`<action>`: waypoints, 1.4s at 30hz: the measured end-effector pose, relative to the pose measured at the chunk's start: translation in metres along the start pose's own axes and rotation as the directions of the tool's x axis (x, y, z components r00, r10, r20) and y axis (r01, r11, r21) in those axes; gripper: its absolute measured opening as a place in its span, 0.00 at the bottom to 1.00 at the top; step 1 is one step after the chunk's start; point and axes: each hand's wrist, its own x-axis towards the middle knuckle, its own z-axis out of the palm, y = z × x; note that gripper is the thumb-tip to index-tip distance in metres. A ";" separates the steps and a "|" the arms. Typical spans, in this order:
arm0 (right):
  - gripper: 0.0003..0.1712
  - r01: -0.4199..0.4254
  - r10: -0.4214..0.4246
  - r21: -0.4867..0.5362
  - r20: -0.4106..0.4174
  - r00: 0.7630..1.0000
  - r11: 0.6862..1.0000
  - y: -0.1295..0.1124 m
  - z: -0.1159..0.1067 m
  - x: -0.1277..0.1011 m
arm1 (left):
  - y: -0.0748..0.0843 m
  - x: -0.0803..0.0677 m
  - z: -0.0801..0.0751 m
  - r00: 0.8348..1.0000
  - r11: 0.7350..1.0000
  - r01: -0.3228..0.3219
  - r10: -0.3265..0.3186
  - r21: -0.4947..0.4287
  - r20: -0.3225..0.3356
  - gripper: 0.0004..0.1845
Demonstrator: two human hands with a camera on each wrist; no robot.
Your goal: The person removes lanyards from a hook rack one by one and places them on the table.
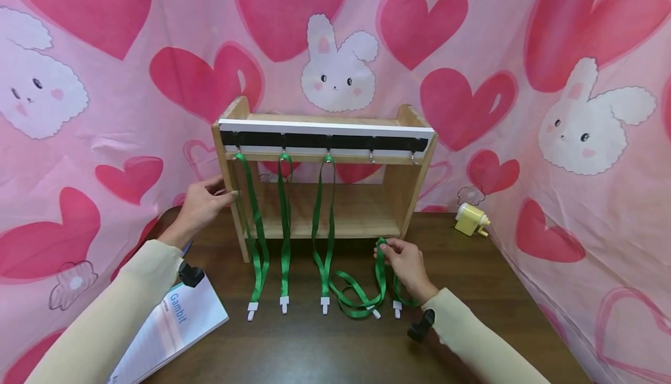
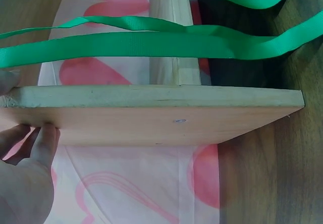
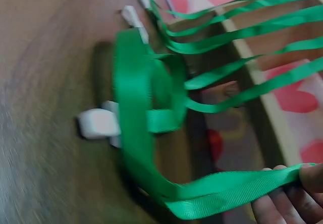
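Note:
A small wooden shelf point(image 1: 314, 234) stands on the table, with a black strip point(image 1: 306, 141) of several metal hooks along its upper front. My left hand point(image 1: 201, 206) grips the shelf's left side panel point(image 2: 151, 123), thumb at the front edge and fingers on the outer face. Three green lanyards point(image 1: 285, 226) with white clips hang from the hooks on the left; the two hooks at the right are bare. In front of the shelf's right end, my right hand point(image 1: 408, 264) pinches another green lanyard point(image 3: 227, 191) by its loop, its lower part coiled on the table. One more lanyard clip point(image 1: 397, 308) lies just beside it.
A book point(image 1: 173, 326) with "Gambit" on its cover lies at the front left, under my left forearm. A yellow pencil sharpener point(image 1: 470, 219) with a crank stands at the back right. Pink cloth point(image 1: 419, 17) with hearts and rabbits hangs behind the table.

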 end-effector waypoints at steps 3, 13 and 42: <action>0.10 0.001 -0.001 -0.035 -0.002 1.000 0.999 0.008 0.012 0.002 | 0.000 0.000 0.001 1.000 1.000 0.005 -0.005 0.006 -0.005 0.33; 0.08 0.050 -0.031 -0.245 0.083 0.996 0.968 0.020 0.040 0.002 | 0.001 0.000 0.002 1.000 1.000 0.025 -0.025 -0.001 0.006 0.35; 0.11 0.176 -0.171 -0.107 0.055 0.984 0.979 -0.022 0.027 -0.006 | -0.005 0.002 0.001 1.000 1.000 0.017 -0.017 -0.018 0.006 0.35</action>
